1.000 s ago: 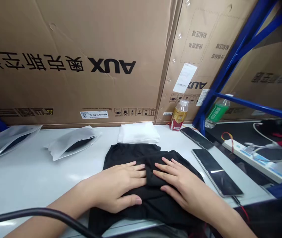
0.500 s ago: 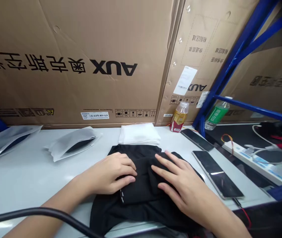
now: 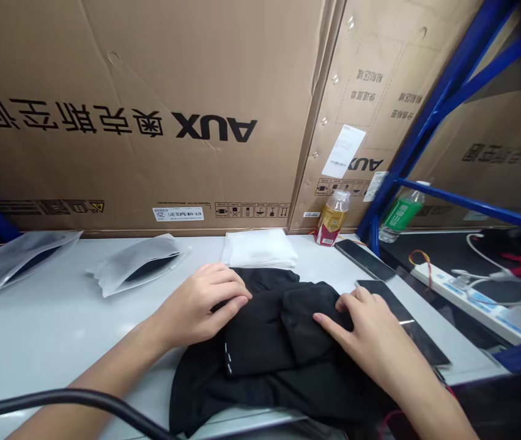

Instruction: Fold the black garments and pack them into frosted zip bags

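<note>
A black garment [image 3: 260,342] lies partly folded on the white table, its folded panels stacked in the middle and a row of small white marks at the left fold. My left hand [image 3: 212,302] is closed at the left edge of the folded part, thumb and forefinger pinching the cloth. At the right side, my right hand [image 3: 370,324] has its fingers curled over the edge of the folded flap, with the thumb resting on the fabric. The garment's lower part spreads toward the table's near edge.
Folded white bags [image 3: 260,247] lie behind the garment. Two frosted bags [image 3: 136,266] with dark contents are at left. A phone [image 3: 407,324] lies by my right hand, another phone [image 3: 364,258] behind it, near a drink bottle [image 3: 332,217]. A black cable [image 3: 72,397] crosses the foreground.
My right hand has slid right, off the flap's top to its right edge, and its spread fingers have curled. My left hand has lifted slightly and its fingers have drawn together.
</note>
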### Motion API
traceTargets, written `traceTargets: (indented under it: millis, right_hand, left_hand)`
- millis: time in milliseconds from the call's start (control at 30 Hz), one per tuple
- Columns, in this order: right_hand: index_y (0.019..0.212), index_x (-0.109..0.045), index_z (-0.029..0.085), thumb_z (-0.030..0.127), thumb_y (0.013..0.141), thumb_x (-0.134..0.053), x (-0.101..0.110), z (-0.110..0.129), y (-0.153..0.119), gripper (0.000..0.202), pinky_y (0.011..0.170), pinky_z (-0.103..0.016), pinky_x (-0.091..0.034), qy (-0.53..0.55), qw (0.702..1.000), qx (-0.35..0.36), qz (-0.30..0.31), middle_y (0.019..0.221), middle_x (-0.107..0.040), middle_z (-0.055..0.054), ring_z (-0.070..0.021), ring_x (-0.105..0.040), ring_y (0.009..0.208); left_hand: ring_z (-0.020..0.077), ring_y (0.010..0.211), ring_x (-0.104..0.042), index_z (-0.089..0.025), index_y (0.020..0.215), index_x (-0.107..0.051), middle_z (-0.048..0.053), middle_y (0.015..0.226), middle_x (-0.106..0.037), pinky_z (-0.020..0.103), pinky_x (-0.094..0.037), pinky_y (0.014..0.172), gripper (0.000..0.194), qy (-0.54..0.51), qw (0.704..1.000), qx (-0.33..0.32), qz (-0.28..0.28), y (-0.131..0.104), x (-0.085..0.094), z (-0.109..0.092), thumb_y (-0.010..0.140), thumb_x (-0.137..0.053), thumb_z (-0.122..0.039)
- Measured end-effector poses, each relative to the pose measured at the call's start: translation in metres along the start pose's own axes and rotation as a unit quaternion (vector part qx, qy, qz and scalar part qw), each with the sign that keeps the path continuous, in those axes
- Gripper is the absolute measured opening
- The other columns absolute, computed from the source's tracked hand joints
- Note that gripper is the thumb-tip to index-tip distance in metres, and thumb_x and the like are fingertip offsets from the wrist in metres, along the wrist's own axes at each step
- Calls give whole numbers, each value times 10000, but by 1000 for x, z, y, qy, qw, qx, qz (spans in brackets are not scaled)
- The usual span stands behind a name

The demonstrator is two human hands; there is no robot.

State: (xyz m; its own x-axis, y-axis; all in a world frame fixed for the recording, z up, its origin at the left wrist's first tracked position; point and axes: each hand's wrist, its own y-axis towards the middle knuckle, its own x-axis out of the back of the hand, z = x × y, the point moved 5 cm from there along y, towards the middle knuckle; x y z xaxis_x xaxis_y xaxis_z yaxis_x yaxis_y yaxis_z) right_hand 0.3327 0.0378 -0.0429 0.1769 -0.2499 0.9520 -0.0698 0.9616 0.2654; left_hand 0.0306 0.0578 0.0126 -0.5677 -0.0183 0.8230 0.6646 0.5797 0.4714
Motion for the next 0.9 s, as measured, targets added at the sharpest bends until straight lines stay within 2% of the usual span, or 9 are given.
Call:
traceTargets:
  millis: [167, 333, 467, 533, 567, 667, 767, 833, 900]
  right_hand:
    - [903, -514, 260, 440, 986, -659, 2, 15, 4, 246, 636, -364, -450, -23, 999, -42, 26, 750, -670, -24, -293, -700, 727]
    - [1002, -518, 261, 347, 972, -662, 40, 36, 6, 171, 600, -363, -422, -47, 992, -60, -101, 817, -689, -28, -302, -699, 707]
    - [1128, -572, 236, 227, 1001, -580, 51, 92, 0, 127, 744, -418, -521, 29, 981, 53, -184, 1038, -714, -106, -309, -700, 875]
    - [1180, -610, 239, 213, 1016, -553, 46, 129, -6, 175, 769, -444, -547, 74, 975, 159, -139, 1035, -721, -115, -316, -691, 899]
    - [1213, -622, 245, 243, 1018, -577, 41, 146, -11, 201, 784, -460, -566, 108, 963, 231, -90, 1076, -734, -111, -321, -694, 933]
    - [1404, -594, 256, 331, 1041, -611, 35, 167, -24, 371, 1050, -430, -570, 241, 909, 339, 31, 1372, -709, -74, -279, -661, 1245]
    - [1551, -516, 235, 289, 1099, -489, 26, 152, -22, 457, 1277, -403, -393, 294, 902, 310, 60, 1605, -562, -50, -222, -487, 1506]
    - [1579, -500, 198, 263, 1109, -440, 9, 144, -19, 478, 1311, -464, -336, 271, 917, 281, 85, 1648, -502, -80, -240, -427, 1553]
    - [1571, -513, 158, 234, 1099, -429, -9, 143, -20, 486, 1313, -527, -314, 242, 930, 257, 104, 1657, -473, -114, -275, -396, 1569]
  left_hand:
    - [204, 921, -670, -223, 1008, -726, 29, 985, -764, 355, -476, 863, 244, 4, 999, 28, -36, 1, 8, 3, 1087, -495, -235]
    - [201, 897, -671, -220, 970, -718, 27, 949, -764, 352, -468, 865, 253, 6, 999, 34, -39, 0, 5, 2, 1086, -494, -237]
    - [198, 898, -667, -216, 968, -721, 23, 946, -757, 348, -479, 865, 259, -8, 997, 58, -50, 0, 5, 3, 1093, -498, -258]
    - [201, 916, -668, -210, 958, -719, 29, 960, -750, 340, -495, 869, 257, -24, 993, 83, -84, -1, 9, 5, 1093, -511, -279]
    - [204, 933, -671, -205, 960, -716, 35, 975, -747, 337, -505, 876, 255, -32, 989, 98, -106, -1, 13, 6, 1092, -514, -287]
    - [210, 970, -685, -195, 994, -715, 53, 1024, -749, 332, -538, 884, 278, -52, 979, 118, -157, -3, 21, 4, 1102, -477, -292]
    - [222, 1096, -703, -196, 1145, -727, 70, 1169, -765, 348, -570, 963, 340, -65, 990, 85, -92, -3, 12, -6, 1119, -398, -276]
    - [255, 1297, -654, -197, 1344, -684, 87, 1377, -719, 401, -538, 1106, 368, -42, 997, 70, 8, -5, -4, -10, 1123, -402, -282]
    - [301, 1483, -517, -196, 1536, -555, 103, 1574, -581, 474, -452, 1225, 443, -5, 992, 64, 105, -11, -22, -9, 1126, -432, -312]
